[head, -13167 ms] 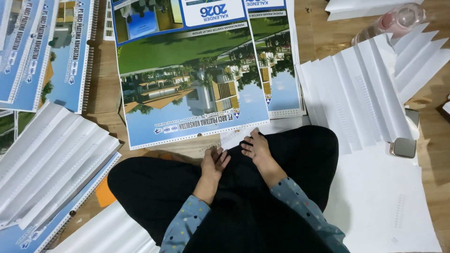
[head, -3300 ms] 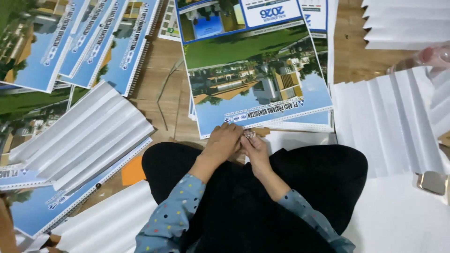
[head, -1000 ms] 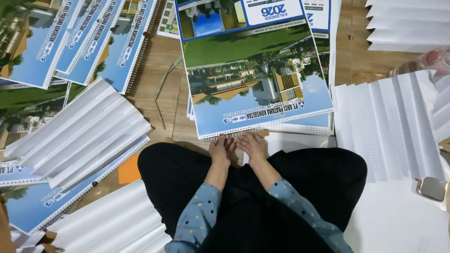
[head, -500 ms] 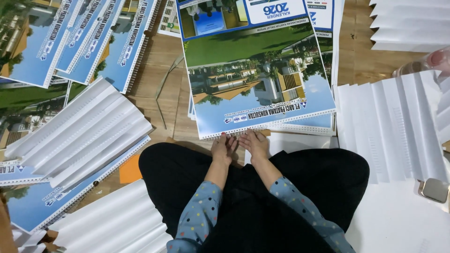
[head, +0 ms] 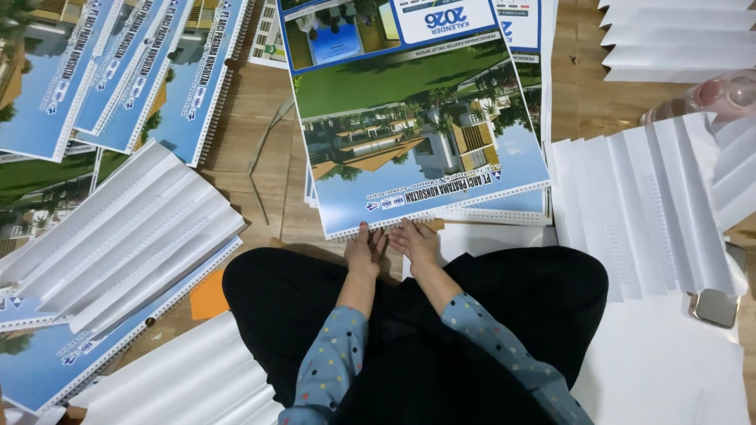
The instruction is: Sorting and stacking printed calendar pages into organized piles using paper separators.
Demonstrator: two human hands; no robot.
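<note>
The person sits cross-legged on the wooden floor (head: 260,102), and both hands lie side by side at the near, punched edge of the top calendar sheet (head: 417,134), a large glossy print of buildings, lawn and sky that lies straight ahead on a small stack of like sheets; the left hand (head: 365,250) and the right hand (head: 416,240) rest with fingers spread flat, fingertips touching or just under that edge, neither closed on anything that can be seen.

The sheet looks light, thin and limp, so it would likely sag if lifted by one corner; its coated face is probably slick, and it creases easily; the row of punched holes along the near edge seems the weakest strip, apt to tear under a pinch. A hold at both near corners, or flat palms sliding it, looks safest.

Fanned white sheets (head: 126,236) lie to the left; more fanned white paper (head: 646,205) lies to the right; spiral-bound calendars (head: 134,71) lie at upper left.
</note>
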